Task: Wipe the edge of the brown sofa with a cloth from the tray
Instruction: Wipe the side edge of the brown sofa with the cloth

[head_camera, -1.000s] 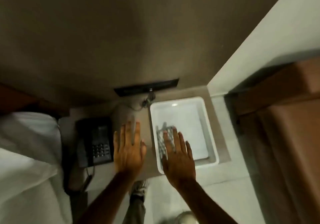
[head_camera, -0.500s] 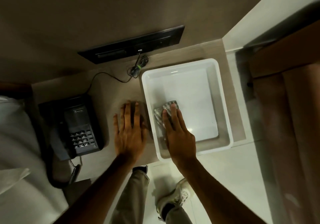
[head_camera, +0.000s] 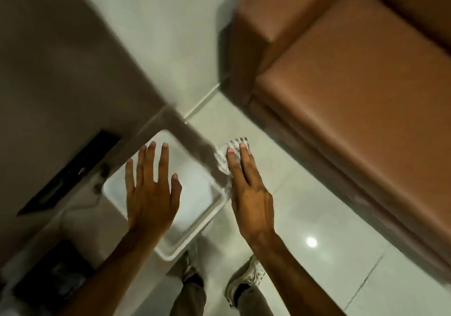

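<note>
A patterned grey-and-white cloth (head_camera: 225, 155) sits under the fingers of my right hand (head_camera: 246, 191), which holds it in the air just right of the white tray (head_camera: 214, 207). The tray rests on the side table and shows nothing inside it. My left hand (head_camera: 150, 188) hovers over the tray, fingers spread, holding nothing. The brown sofa (head_camera: 353, 91) fills the upper right, its armrest (head_camera: 266, 20) and seat front edge (head_camera: 305, 140) facing me, well apart from the cloth.
A dark wall panel (head_camera: 73, 169) with a cable runs behind the tray. A black telephone (head_camera: 56, 281) sits at the lower left of the table, blurred. Pale glossy floor tiles (head_camera: 317, 254) lie between table and sofa; my shoes (head_camera: 246, 281) stand below.
My right hand has lifted the cloth out of the tray and carried it right, past the rim. The view swung right, bringing the sofa in. My left hand moved from the tabletop over the tray.
</note>
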Motion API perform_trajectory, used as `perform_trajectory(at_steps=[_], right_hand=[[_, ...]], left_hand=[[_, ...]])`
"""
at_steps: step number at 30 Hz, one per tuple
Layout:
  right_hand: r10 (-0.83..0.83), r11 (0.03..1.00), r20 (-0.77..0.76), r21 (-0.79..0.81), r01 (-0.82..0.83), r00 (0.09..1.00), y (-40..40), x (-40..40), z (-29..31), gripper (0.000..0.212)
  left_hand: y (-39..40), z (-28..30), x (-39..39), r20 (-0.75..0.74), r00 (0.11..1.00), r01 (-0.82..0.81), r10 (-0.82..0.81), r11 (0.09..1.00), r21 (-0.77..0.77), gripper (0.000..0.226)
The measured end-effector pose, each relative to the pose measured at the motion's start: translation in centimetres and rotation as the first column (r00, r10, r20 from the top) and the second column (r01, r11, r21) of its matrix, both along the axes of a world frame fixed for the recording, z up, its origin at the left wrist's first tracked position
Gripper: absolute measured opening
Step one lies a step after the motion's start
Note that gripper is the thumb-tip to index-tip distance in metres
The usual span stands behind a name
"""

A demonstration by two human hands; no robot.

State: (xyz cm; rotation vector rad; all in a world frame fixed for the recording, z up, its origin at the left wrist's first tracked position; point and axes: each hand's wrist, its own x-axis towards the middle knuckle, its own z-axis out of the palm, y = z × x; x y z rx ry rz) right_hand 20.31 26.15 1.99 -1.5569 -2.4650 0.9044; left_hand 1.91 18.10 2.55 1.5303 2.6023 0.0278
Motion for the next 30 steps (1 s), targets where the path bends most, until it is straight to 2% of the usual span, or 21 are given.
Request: perform_trajectory(at_steps=[2, 3, 5, 7, 9, 11, 15, 17, 19, 23, 26, 28, 30], right_hand=[[-0.214, 0.977, -0.198, -0.023, 0.214, 0.957, 2.4, 5.7, 1.6, 0.080], [-0.355, 0.935, -0.306, -0.089, 0.344, 0.884, 3.0, 8.9, 2.2, 0.070], [-0.573, 0.811, -0.429, -0.175, 0.558, 0.699, 3.9, 14.4, 3.2, 0.059], [-0.730, 0.644, -0.505, -0.283, 0.710, 0.460, 4.3, 20.3, 3.7, 0.058], [-0.807, 0.482, -0.540, -0.365, 0.797, 0.240, 4.5, 26.0, 3.8, 0.062], [-0.825, 0.352, -0.555, -0.361, 0.864, 0.104, 4.0, 30.9, 3.1, 0.060], [-0.850, 0.040, -0.498, -0.388, 0.921, -0.173, 2.1, 38.1, -0.6, 0.053], [-0.834, -0.153, -0.433, -0.414, 0.897, -0.342, 1.3, 39.7, -3.2, 0.049], [-0.770, -0.335, -0.333, -0.514, 0.790, -0.544, 0.9, 40.1, -5.8, 0.046], [-0.498, -0.560, -0.134, -0.705, 0.436, -0.857, 2.5, 38.2, -10.9, 0.046], [-0.294, -0.609, -0.007, -0.769, 0.193, -0.956, 5.3, 35.9, -14.8, 0.046], [-0.204, -0.600, 0.033, -0.794, 0.098, -0.979, 7.6, 34.7, -18.2, 0.046], [-0.100, -0.562, 0.042, -0.827, 0.021, -0.994, 10.3, 34.5, -21.1, 0.046]], left_hand=[[6.0, 2.7, 4.6, -0.019, 0.983, 0.184, -0.183, 0.982, 0.036, 0.064], [8.8, 4.0, 7.5, -0.025, 0.963, 0.269, -0.268, 0.963, 0.036, 0.064], [13.8, 6.2, 13.5, -0.022, 0.912, 0.410, -0.410, 0.911, 0.038, 0.066], [18.3, 7.9, 21.2, -0.005, 0.832, 0.555, -0.555, 0.831, 0.038, 0.068], [21.6, 8.8, 28.9, 0.006, 0.737, 0.676, -0.676, 0.737, 0.020, 0.072], [23.5, 9.1, 35.9, 0.014, 0.624, 0.781, -0.781, 0.624, -0.001, 0.080], [25.1, 7.9, 47.7, -0.024, 0.325, 0.941, -0.945, 0.326, -0.093, 0.083], [25.2, 6.0, 51.8, -0.028, 0.155, 0.975, -0.988, 0.157, -0.156, 0.082], [25.1, 3.7, 54.4, -0.004, -0.011, 0.967, -1.000, -0.010, -0.254, 0.079], [27.1, -1.3, 57.4, 0.012, -0.283, 0.908, -0.959, -0.272, -0.319, 0.069], [29.3, -5.5, 60.2, -0.004, -0.451, 0.850, -0.893, -0.428, -0.308, 0.070], [30.5, -9.2, 62.4, -0.003, -0.563, 0.789, -0.826, -0.537, -0.297, 0.070], [31.3, -12.5, 64.1, -0.024, -0.635, 0.752, -0.772, -0.610, -0.252, 0.070]])
